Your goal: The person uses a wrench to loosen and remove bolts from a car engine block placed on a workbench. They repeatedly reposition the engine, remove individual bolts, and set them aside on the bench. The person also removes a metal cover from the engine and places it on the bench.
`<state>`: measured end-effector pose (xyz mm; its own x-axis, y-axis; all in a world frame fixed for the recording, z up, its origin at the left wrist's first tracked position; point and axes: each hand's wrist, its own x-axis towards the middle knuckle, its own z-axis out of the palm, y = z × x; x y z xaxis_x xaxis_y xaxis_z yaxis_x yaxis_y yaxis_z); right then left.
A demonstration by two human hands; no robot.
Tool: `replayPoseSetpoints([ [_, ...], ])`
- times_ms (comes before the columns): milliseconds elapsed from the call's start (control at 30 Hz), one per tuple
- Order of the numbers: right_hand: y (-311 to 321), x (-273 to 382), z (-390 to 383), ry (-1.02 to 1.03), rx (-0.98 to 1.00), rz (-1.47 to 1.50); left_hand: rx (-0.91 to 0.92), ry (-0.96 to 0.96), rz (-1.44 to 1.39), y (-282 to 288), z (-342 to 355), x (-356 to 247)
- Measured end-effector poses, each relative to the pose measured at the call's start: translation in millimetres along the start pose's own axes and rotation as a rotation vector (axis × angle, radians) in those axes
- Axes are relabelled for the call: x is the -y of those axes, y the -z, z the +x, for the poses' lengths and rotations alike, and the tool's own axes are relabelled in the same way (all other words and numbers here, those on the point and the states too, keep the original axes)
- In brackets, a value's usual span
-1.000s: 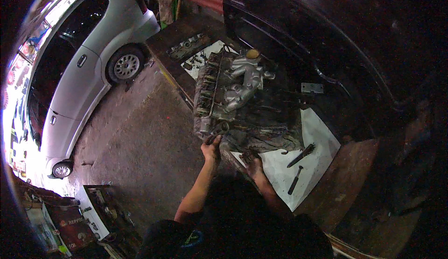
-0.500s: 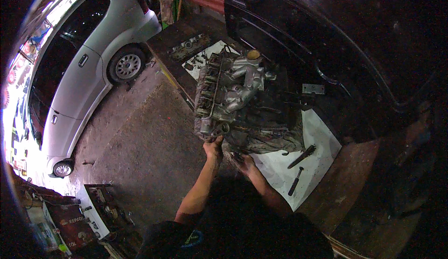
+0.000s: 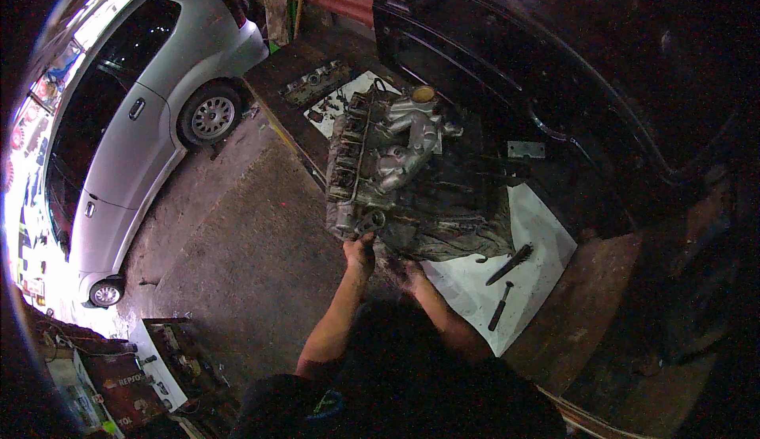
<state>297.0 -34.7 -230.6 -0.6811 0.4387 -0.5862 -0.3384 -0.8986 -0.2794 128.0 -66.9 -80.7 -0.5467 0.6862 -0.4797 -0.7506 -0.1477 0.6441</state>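
An engine cylinder head (image 3: 342, 166), greasy and dark with its valve gear exposed, lies on a dirty grey cloth (image 3: 467, 243). A silvery intake manifold (image 3: 416, 150) is joined to its right side. At the near end, just below a round metal outlet (image 3: 370, 222), my left hand (image 3: 360, 255) is closed on the cylinder head, thumb on top. My right hand (image 3: 408, 277) is beside it, low at the near edge of the cloth. Its fingers are dark and blurred, so their grip cannot be made out.
White sheeting (image 3: 542, 217) on the bench carries a black brush (image 3: 511, 264) and a black-handled tool (image 3: 500, 306). Another metal engine part (image 3: 315, 83) lies at the far end. A dark vehicle panel (image 3: 586, 67) rises at right. A silver car (image 3: 131, 146) stands left, with a parts box (image 3: 162, 368) below.
The whole view has shifted slightly. My right hand has drawn a little closer to my left and its fingers show less. My left hand stays at the cylinder head's near end.
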Motion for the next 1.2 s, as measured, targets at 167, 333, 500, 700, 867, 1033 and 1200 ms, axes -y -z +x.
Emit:
replayPoseSetpoints([
  [167,-78,51,-86,0.647,-0.272,-0.215,-0.001,0.047,-0.205,10,1,10],
  [333,-230,72,-180,0.910,-0.201,-1.065,0.182,0.167,-0.237,15,-1,2],
  [500,-279,45,-167,1.072,0.222,-1.489,0.226,0.330,-0.233,22,-20,-17],
  [700,-225,38,-158,1.206,0.111,-1.394,0.272,0.306,-0.260,31,-4,-6],
  [867,-190,44,-176,1.027,-0.023,-1.197,0.138,0.295,-0.285,16,-10,-13],
  [1033,-168,37,-179,0.924,-0.128,-0.922,0.194,0.252,-0.303,15,-9,-16],
  [1200,-176,39,-172,0.959,-0.111,-0.866,0.138,0.250,-0.322,15,-10,-16],
])
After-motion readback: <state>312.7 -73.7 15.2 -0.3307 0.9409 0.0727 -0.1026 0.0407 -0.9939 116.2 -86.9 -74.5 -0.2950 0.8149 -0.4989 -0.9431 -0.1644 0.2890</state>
